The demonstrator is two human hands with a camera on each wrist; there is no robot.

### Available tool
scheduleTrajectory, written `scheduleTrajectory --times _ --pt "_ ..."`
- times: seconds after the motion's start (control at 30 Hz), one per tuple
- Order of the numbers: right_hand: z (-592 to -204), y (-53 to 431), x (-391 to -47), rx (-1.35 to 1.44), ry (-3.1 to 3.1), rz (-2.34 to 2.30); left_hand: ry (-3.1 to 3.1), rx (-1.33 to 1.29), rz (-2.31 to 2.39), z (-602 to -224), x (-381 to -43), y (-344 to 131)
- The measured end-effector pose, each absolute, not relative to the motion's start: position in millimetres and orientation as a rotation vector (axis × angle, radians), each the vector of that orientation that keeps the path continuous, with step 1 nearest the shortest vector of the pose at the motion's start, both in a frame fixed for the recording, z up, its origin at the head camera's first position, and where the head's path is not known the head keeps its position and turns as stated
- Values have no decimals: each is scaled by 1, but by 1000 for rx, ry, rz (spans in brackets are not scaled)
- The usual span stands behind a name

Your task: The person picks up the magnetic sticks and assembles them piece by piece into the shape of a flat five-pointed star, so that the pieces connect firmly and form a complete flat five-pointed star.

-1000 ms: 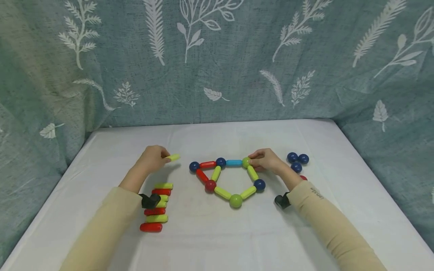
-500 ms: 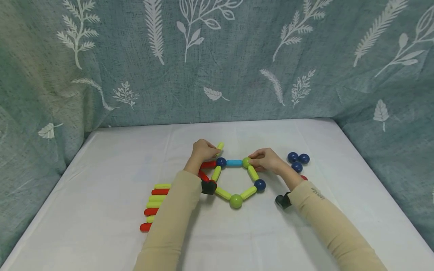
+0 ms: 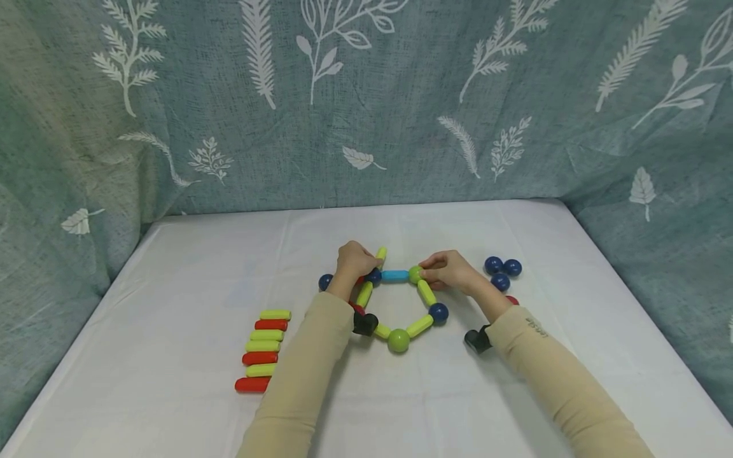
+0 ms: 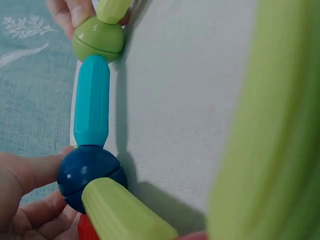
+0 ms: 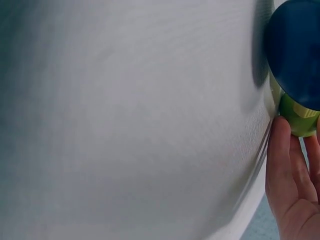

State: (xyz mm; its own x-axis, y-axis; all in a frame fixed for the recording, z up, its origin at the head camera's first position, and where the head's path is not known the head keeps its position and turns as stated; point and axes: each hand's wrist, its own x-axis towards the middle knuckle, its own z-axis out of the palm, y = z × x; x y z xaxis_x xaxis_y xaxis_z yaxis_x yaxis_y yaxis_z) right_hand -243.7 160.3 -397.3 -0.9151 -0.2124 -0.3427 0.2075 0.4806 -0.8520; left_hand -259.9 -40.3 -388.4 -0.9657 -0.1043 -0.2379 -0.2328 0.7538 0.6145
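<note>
A ring of coloured magnetic-style rods and balls lies on the table. At its back left, my left hand point(image 3: 354, 262) pinches a yellow-green rod point(image 3: 382, 254) just behind a dark blue ball point(image 4: 90, 172). Whether rod and ball touch is hidden by the fingers. From that ball a light blue rod point(image 3: 395, 276) runs to a green ball point(image 3: 415, 275), which my right hand point(image 3: 449, 270) holds between thumb and fingers. More yellow-green rods link to another blue ball point(image 3: 438, 312) and a front green ball point(image 3: 398, 340). The left forearm partly covers the red parts of the structure.
Red and yellow-green rods point(image 3: 262, 346) lie in a column at the left, partly behind the left sleeve. Several loose balls, dark blue point(image 3: 500, 282) and red point(image 3: 512, 300), sit right of the right hand. A patterned cloth point(image 3: 366, 108) hangs behind the white table point(image 3: 189, 286).
My left hand has carried the yellow-green rod rightward from the left side to the back blue ball, then slightly lower. My right hand has stayed on the green ball.
</note>
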Motion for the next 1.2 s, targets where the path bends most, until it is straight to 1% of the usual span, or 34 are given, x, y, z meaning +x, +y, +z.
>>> scheduleTrajectory --times 0.23,0.3,0.4,0.53,0.6,0.73,0.97,1.2 --pt "-399 160 -244 11 2335 -1416 2743 -262 1053 -389 -259 -40" --pt "-399 159 -244 21 2333 -1417 2746 -202 1042 -387 -257 -43" --pt "-398 159 -245 32 2326 -1421 2784 -45 957 -380 -255 -54" --pt "-398 159 -244 42 2311 -1426 2807 137 721 -365 -253 -77" --pt "-397 160 -244 45 2306 -1425 2790 176 592 -360 -251 -90" --pt "-396 160 -244 44 2312 -1419 2749 210 461 -356 -246 -111" --pt "-395 160 -242 31 2341 -1387 2754 233 575 -360 -243 -122" --pt "-392 170 -225 -139 2477 -1192 2744 196 637 -364 -242 -124"
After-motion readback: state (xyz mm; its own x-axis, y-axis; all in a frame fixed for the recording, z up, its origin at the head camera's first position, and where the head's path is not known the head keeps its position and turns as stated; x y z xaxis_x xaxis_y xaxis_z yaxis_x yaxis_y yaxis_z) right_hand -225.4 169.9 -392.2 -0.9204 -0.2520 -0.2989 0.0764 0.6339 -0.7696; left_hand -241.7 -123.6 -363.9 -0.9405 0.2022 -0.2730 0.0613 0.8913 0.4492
